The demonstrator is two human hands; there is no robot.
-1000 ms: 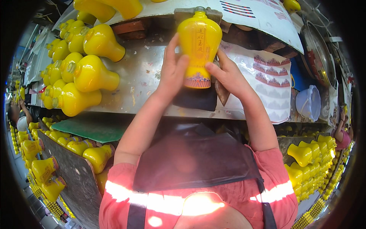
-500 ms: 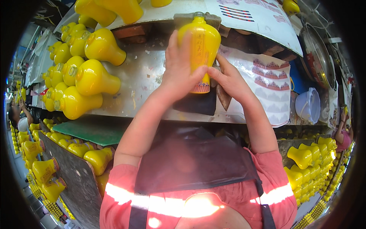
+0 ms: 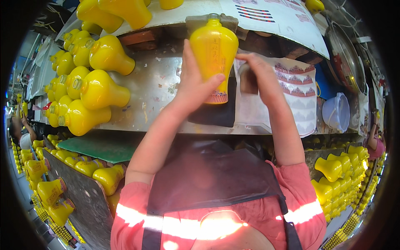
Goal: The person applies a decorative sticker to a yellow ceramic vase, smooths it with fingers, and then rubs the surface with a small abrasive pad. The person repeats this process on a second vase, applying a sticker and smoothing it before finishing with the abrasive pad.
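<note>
A yellow glossy bottle (image 3: 216,50) lies at the table's middle, its clear neck away from me against a worn grey block (image 3: 191,21). It bears faint lettering down its side and a red patterned band around the narrow base. My left hand (image 3: 192,81) is closed on its left side, thumb across the lower front. To the right, apart from the bottle, my right hand (image 3: 264,77) grips a flat brown piece (image 3: 249,80), blurred by motion; I cannot make out its kind. Under the bottle's base is a dark folded cloth (image 3: 214,116).
A sheet of red-patterned decals (image 3: 298,106) lies right, beside a pale bucket (image 3: 336,112). Several yellow bottles (image 3: 104,89) lie stacked at left. A raised white board (image 3: 287,25) spans the back. More bottles (image 3: 333,168) stand low at right; a green board (image 3: 98,146) is at lower left.
My right hand has let go of the bottle, moved right and taken up the brown piece that lay beside it. My left hand stays on the bottle, its fingers now around the side.
</note>
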